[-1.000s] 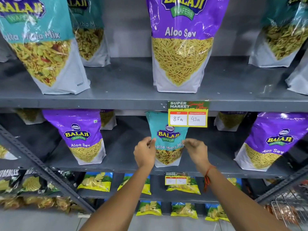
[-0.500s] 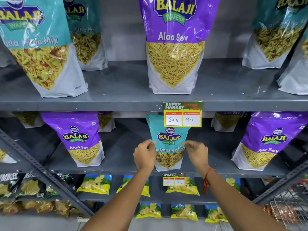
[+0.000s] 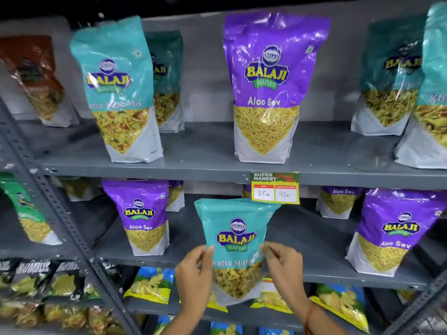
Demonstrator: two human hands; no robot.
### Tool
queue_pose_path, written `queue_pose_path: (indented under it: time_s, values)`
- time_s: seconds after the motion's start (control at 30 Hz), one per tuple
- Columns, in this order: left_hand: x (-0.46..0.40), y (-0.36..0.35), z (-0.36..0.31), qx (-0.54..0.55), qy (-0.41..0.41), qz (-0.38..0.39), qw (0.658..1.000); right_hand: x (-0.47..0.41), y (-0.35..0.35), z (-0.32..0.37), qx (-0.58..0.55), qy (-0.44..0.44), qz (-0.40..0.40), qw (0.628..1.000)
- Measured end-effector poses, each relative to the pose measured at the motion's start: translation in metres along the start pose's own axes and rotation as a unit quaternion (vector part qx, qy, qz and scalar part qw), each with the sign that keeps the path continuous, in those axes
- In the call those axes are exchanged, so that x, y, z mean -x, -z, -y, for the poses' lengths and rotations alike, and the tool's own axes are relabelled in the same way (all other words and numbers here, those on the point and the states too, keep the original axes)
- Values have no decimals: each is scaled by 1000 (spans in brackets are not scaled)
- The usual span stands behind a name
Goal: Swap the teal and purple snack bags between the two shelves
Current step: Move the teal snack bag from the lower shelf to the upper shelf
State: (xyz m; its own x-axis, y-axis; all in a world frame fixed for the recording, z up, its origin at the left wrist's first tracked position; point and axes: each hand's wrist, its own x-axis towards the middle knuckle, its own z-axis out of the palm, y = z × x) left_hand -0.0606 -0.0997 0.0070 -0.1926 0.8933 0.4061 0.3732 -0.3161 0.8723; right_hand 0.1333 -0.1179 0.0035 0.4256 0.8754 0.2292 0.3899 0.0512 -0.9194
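Below the price tag [image 3: 275,188], your left hand [image 3: 193,274] and right hand [image 3: 283,267] pinch the teal bag's [image 3: 235,238] sides, its base hanging past the lower shelf [image 3: 338,278] edge; keep it upright and lift clear of that tag.

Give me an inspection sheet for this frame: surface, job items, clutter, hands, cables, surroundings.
Surface: grey metal upper shelf and middle shelf, both stocked.
Job's things: teal bag held in front of the middle shelf's edge, its bottom below that edge; purple bag upright on the upper shelf, with another teal bag left of it; purple bags left and right on the middle shelf.
Clutter: yellow price tag on the upper shelf's edge.
Grips: left hand and right hand pinch the teal bag's sides.
Cables: nothing seen.
Surroundings: chip packets below.
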Motion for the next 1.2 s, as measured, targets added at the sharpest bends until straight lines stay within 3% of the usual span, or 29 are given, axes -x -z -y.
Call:
queue_pose_path:
  time_s: [0.17,0.4,0.63,0.83,0.97,1.2]
  values:
    - [11,55,-39,47,-35,-50,997,39,11,55,-45,65,41,996]
    - [-50,102,-136,111,-121,-76,983,13,30,180,-155,172,12,973]
    - [-169,97,-204,146,-154,-123,969,-73,25,273,-165,227,-93,955]
    - [-217,72,-225,94,-157,-194,964,-127,0,290,-173,192,-131,957]
    - [-241,56,-210,75,-156,-227,958,-142,-22,286,-124,220,-176,951]
    - [-250,48,-183,60,-158,-218,961,-145,-41,266,-72,261,-185,945]
